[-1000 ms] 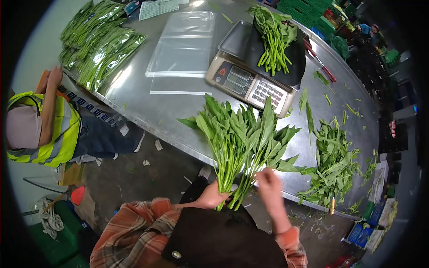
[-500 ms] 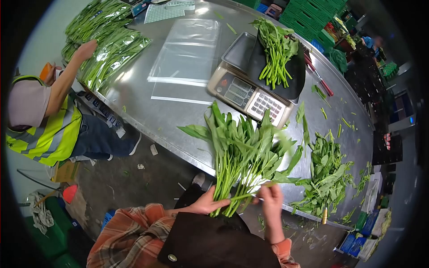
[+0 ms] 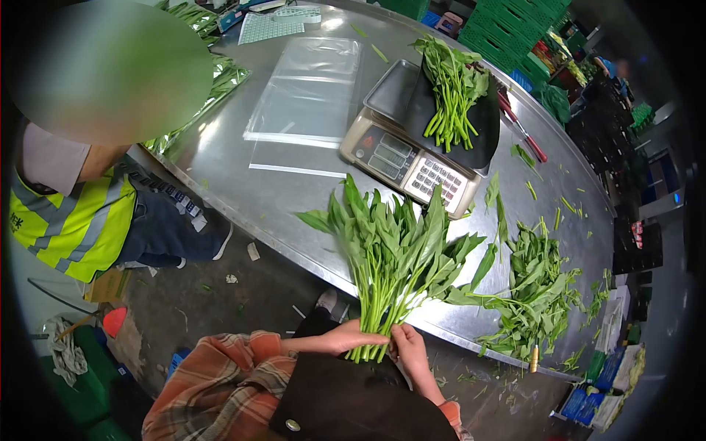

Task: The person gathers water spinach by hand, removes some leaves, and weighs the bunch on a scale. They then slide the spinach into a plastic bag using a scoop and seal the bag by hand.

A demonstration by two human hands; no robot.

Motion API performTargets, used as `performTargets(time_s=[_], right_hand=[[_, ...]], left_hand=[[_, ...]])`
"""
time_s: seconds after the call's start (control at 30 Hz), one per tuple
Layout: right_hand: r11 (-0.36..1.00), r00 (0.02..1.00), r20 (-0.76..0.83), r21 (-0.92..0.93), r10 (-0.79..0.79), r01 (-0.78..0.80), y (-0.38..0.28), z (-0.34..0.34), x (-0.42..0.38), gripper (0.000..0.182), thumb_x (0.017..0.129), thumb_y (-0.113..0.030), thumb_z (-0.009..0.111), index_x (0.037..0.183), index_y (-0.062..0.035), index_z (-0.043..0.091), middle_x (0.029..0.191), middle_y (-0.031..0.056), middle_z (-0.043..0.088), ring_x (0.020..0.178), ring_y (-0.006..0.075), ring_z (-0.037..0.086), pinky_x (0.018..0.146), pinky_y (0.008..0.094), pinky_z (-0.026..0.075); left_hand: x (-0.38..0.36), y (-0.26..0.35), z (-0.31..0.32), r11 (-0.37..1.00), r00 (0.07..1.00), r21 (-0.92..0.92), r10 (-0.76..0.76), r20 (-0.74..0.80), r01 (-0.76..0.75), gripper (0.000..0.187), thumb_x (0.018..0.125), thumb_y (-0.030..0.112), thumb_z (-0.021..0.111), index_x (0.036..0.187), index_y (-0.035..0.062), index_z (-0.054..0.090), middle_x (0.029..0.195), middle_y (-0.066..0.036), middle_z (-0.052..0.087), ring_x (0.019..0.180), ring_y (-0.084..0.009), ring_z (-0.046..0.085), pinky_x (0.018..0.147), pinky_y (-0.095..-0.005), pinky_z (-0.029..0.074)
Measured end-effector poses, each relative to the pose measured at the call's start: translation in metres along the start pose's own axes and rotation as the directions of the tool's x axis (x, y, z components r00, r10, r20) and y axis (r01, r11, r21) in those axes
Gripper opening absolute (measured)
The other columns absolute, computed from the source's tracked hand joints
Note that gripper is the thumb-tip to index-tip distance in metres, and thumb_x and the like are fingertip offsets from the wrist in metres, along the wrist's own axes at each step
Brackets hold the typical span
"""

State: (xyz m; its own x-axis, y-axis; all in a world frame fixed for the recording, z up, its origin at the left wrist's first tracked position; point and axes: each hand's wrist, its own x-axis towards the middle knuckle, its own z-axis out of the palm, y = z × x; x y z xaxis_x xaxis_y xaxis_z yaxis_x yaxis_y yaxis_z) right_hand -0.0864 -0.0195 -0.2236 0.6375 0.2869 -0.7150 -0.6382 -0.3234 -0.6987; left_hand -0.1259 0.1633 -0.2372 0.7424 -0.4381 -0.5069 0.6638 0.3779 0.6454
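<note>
A bunch of leafy green stems (image 3: 386,257) fans out over the table's near edge. My left hand (image 3: 351,336) is wrapped round its lower stems. My right hand (image 3: 409,345) is closed at the right side of the same stems, close to my left hand. Beyond the leaves stands a scale (image 3: 412,163), its black tray bearing another bunch of greens (image 3: 454,92). Loose leafy stems (image 3: 540,290) lie to the right on the metal table (image 3: 272,213).
Clear plastic bags (image 3: 309,92) lie left of the scale. Red-handled scissors (image 3: 526,132) rest at its right. A person in a yellow vest (image 3: 92,224) stands at the left beside bagged greens (image 3: 224,77). Green crates (image 3: 507,33) are stacked behind.
My right hand has moved down and left to the stems in my left hand. The bunch looks more gathered. The person at the left now leans in, covering much of the bagged greens.
</note>
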Motion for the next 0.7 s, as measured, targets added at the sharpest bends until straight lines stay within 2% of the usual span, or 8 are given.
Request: performTargets(time_s=[0.1, 0.33, 0.43, 0.5, 0.57, 0.6, 0.67, 0.7], right_hand=[[0.997, 0.996, 0.071, 0.059, -0.046, 0.042, 0.002, 0.006, 0.002, 0.024, 0.097, -0.027, 0.049, 0.087, -0.0053, 0.052, 0.059, 0.0018, 0.052, 0.044, 0.0090, 0.046, 0.040, 0.0219, 0.037], [0.988, 0.994, 0.109, 0.152, 0.004, -0.021, 0.002, 0.003, 0.000, 0.026, 0.097, -0.028, 0.048, 0.082, -0.0070, 0.049, 0.062, 0.0034, 0.053, 0.046, 0.0112, 0.049, 0.042, 0.0239, 0.041], [0.993, 0.998, 0.055, 0.113, -0.029, 0.023, 0.012, 0.003, 0.000, 0.027, 0.097, -0.029, 0.048, 0.081, -0.0071, 0.049, 0.061, 0.0025, 0.053, 0.046, 0.0110, 0.049, 0.042, 0.0233, 0.041], [0.997, 0.998, 0.004, -0.024, -0.068, 0.068, 0.007, 0.006, -0.004, 0.029, 0.096, -0.029, 0.048, 0.078, -0.0070, 0.051, 0.059, 0.0018, 0.053, 0.047, 0.0097, 0.051, 0.044, 0.0224, 0.042], [0.852, 0.959, -0.022, -0.464, -0.283, 0.241, 0.017, 0.001, 0.005, 0.035, 0.094, -0.033, 0.052, 0.091, 0.0008, 0.059, 0.079, 0.0082, 0.062, 0.074, 0.0190, 0.060, 0.069, 0.0343, 0.049], [0.897, 0.967, -0.064, -0.394, -0.246, 0.202, 0.029, 0.004, 0.012, 0.039, 0.092, -0.034, 0.054, 0.105, 0.0030, 0.059, 0.096, 0.0125, 0.064, 0.093, 0.0212, 0.058, 0.084, 0.0361, 0.046], [0.876, 0.900, -0.141, -0.335, -0.412, 0.348, 0.095, 0.008, 0.061, 0.035, 0.087, -0.022, 0.059, 0.114, 0.0015, 0.057, 0.100, 0.0160, 0.064, 0.089, 0.0232, 0.060, 0.081, 0.0354, 0.048], [0.872, 0.903, -0.095, -0.320, -0.419, 0.372, 0.086, 0.007, 0.056, 0.040, 0.093, -0.033, 0.053, 0.110, 0.0030, 0.059, 0.101, 0.0200, 0.064, 0.092, 0.0247, 0.060, 0.082, 0.0374, 0.047]], left_hand=[[-0.003, 0.017, 0.013, 0.914, 0.985, 0.370, 0.174, 0.019, -0.169, 0.031, 0.081, 0.008, 0.061, 0.110, 0.0008, 0.053, 0.093, -0.006, 0.062, 0.088, -0.0144, 0.059, 0.074, -0.0287, 0.048], [-0.004, -0.010, -0.002, 0.991, 0.990, 0.012, 0.136, 0.032, -0.137, 0.024, 0.080, 0.006, 0.057, 0.103, -0.0011, 0.059, 0.088, -0.006, 0.064, 0.084, -0.0135, 0.059, 0.077, -0.0294, 0.046], [-0.004, -0.014, -0.012, 0.976, 1.000, 0.215, 0.022, -0.021, -0.017, 0.021, 0.082, 0.010, 0.059, 0.101, -0.0006, 0.061, 0.091, -0.006, 0.064, 0.083, -0.0137, 0.059, 0.075, -0.0291, 0.047], [-0.004, -0.021, -0.021, 0.962, 0.990, 0.239, 0.111, 0.089, -0.130, 0.026, 0.086, 0.020, 0.064, 0.103, 0.0013, 0.062, 0.091, -0.005, 0.064, 0.081, -0.0122, 0.059, 0.072, -0.0291, 0.048], [0.000, -0.021, -0.026, 0.922, 0.995, 0.375, 0.074, 0.069, -0.094, 0.031, 0.086, 0.019, 0.065, 0.112, 0.0033, 0.059, 0.098, -0.005, 0.064, 0.088, -0.0131, 0.059, 0.077, -0.0294, 0.048], [0.003, -0.021, -0.026, 0.858, 0.968, 0.447, 0.231, 0.102, -0.252, 0.036, 0.086, 0.018, 0.065, 0.118, 0.0030, 0.056, 0.103, -0.006, 0.063, 0.095, -0.0134, 0.058, 0.083, -0.0290, 0.047], [0.004, -0.018, -0.016, 0.964, 0.979, 0.175, 0.203, 0.002, -0.200, 0.032, 0.084, 0.008, 0.061, 0.115, 0.0006, 0.056, 0.100, -0.008, 0.063, 0.089, -0.0163, 0.060, 0.077, -0.0297, 0.048], [0.003, -0.027, -0.020, 0.995, 0.994, 0.014, 0.098, -0.057, -0.097, 0.026, 0.083, 0.001, 0.059, 0.109, -0.0013, 0.059, 0.093, -0.008, 0.064, 0.078, -0.0168, 0.062, 0.068, -0.0283, 0.050]])
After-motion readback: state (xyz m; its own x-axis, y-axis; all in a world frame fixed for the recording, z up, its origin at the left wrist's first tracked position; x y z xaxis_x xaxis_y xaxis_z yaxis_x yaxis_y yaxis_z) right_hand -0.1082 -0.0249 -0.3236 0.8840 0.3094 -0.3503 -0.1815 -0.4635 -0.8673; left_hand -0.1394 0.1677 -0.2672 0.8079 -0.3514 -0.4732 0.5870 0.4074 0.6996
